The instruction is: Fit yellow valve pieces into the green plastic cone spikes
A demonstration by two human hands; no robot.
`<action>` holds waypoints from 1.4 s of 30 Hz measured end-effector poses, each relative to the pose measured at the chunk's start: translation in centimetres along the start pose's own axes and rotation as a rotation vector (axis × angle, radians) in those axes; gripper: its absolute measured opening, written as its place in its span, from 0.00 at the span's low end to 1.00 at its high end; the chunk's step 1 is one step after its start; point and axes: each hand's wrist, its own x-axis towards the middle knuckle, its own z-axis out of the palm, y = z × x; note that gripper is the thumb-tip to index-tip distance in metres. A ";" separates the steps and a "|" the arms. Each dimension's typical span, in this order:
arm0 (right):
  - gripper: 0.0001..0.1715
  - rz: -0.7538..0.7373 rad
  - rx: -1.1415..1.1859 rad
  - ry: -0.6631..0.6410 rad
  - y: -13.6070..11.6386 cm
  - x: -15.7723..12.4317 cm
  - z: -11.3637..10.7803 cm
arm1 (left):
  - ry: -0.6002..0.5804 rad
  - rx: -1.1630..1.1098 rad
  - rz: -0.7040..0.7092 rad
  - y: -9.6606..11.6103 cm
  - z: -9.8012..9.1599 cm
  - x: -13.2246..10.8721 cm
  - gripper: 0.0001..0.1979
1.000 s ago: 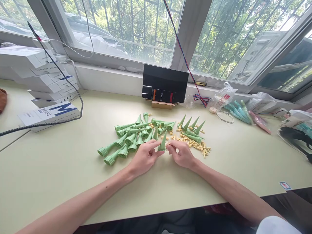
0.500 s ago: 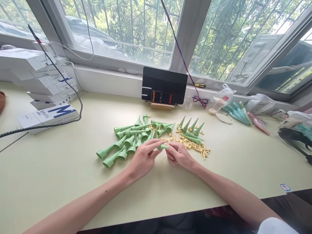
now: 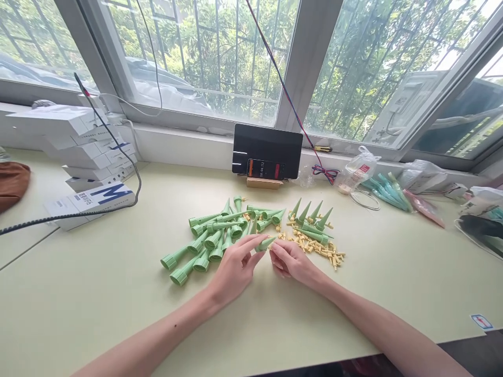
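My left hand [image 3: 238, 264] is closed round the wide end of a green plastic watering spike [image 3: 267, 243], whose tip points right. Close beside it, my right hand [image 3: 291, 259] is pinched at the spike's side; a pale yellow bit shows at the fingertips, too small to make out fully. Left of and behind my hands lies a heap of green spikes with ribbed, open caps [image 3: 201, 262]. Several green cones [image 3: 303, 213] stand upright at the right, with more lying before them. Small yellow valve pieces [image 3: 314, 245] are scattered beside my right hand.
A phone showing a timer [image 3: 264, 168] leans on a black tablet [image 3: 267, 146] at the back. White boxes [image 3: 94, 157] are stacked at the left with a black cable [image 3: 135, 183] across them. Plastic bags [image 3: 359, 167] and teal packets [image 3: 389, 191] lie along the window sill.
The whole view has shifted, so the scene sits lower and slightly right. The held spike's tip has turned a little upward, while both hands stay close together.
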 end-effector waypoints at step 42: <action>0.21 -0.399 -0.681 0.076 0.5 -0.3 -0.3 | -0.149 -0.273 -0.388 1.2 -0.7 0.2 0.20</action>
